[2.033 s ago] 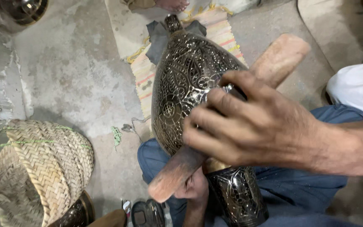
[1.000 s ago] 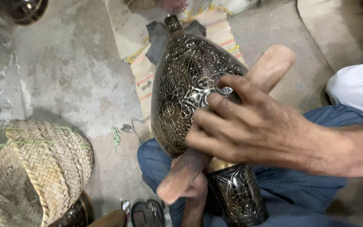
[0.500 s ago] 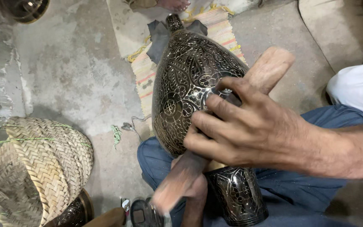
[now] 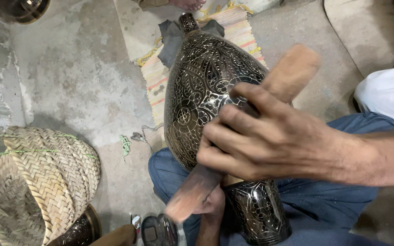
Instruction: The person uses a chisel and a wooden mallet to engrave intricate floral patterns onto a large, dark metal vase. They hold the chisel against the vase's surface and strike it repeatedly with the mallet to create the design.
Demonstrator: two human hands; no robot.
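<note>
Head view: stick (image 4: 292,70) under right fingers (image 4: 233,119)

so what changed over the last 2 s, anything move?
The wooden mallet swung: its upper end moved up and right, its lower end dropped lower left and blurs near the left hand. The right hand kept its grip on it. The engraved metal vase stayed across the lap, and the woven basket and striped mat did not move.
</note>
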